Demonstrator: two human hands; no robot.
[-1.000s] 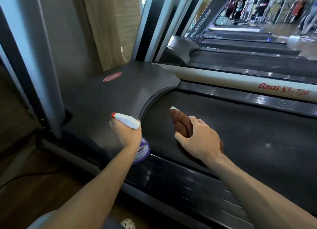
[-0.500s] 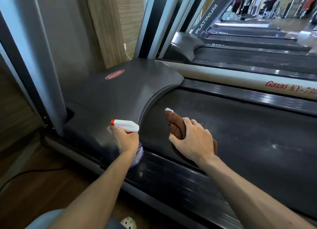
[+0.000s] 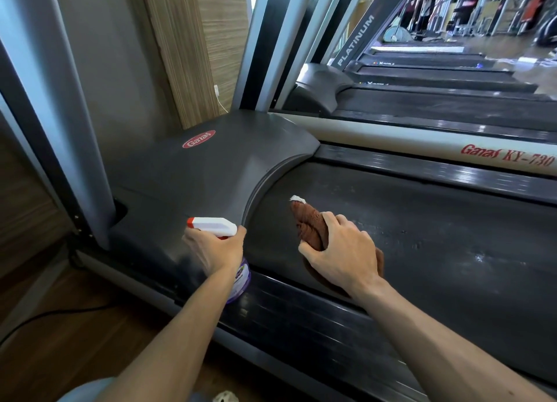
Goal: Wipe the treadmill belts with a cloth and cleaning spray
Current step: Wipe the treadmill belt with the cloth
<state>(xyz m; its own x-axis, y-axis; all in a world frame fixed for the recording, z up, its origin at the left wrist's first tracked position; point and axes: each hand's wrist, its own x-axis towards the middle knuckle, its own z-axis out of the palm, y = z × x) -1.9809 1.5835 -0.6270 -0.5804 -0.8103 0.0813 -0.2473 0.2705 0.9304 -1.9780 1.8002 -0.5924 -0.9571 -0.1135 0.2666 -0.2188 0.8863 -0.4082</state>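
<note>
Right hand (image 3: 342, 251) grips brown cloth (image 3: 309, 225) on belt (image 3: 452, 235), frame centre; left hand (image 3: 215, 248) holds spray bottle (image 3: 241, 276). Risk: bunched cloth skips belt patches.

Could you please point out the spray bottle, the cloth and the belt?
spray bottle (image 3: 215, 225), head view, on its white trigger head.
cloth (image 3: 309, 223), head view, on the brown folds beyond the fingers.
belt (image 3: 452, 235), head view, on bare black surface right of the cloth.
</note>
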